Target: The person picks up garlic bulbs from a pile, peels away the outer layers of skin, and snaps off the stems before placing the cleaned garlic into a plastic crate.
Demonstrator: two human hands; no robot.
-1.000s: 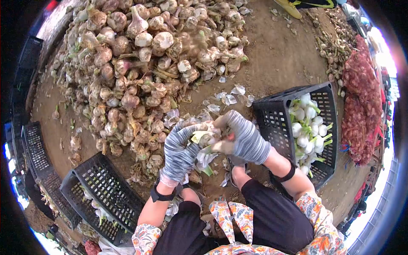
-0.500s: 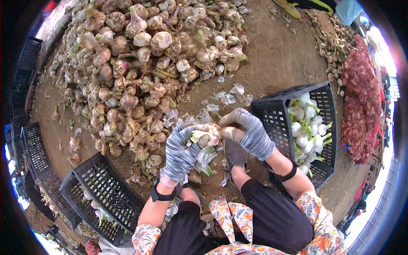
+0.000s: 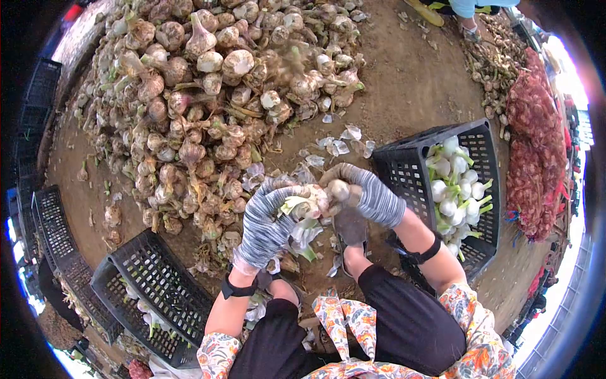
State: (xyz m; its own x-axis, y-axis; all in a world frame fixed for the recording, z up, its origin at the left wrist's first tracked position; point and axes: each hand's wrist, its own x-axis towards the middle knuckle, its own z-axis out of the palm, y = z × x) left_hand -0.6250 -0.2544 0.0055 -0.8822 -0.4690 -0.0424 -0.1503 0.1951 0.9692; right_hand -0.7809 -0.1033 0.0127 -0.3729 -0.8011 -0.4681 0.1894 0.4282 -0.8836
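Observation:
My left hand (image 3: 268, 218), in a grey knitted glove, is wrapped round a garlic bulb (image 3: 309, 203) with pale green, partly peeled layers. From the right, my right hand (image 3: 372, 192), gloved the same way, pinches the bulb's brownish end with thumb and curled fingers. The two hands meet at the bulb, above my feet. Loose papery skins (image 3: 334, 146) lie on the ground just beyond them. Between my knees and the hands, a peeled strip hangs or lies below the left fingers; which of the two is unclear.
A large heap of unpeeled garlic (image 3: 189, 95) fills the upper left. A black crate (image 3: 410, 170) of white bulbs (image 3: 464, 196) stands right; another crate (image 3: 158, 284) is lower left. Red net sacks (image 3: 536, 151) lie far right. A person's arm (image 3: 468, 22) shows at top right.
My right fingers have shifted slightly on the bulb, and their undersides show more. The other person's arm and hand have come into view at the top right.

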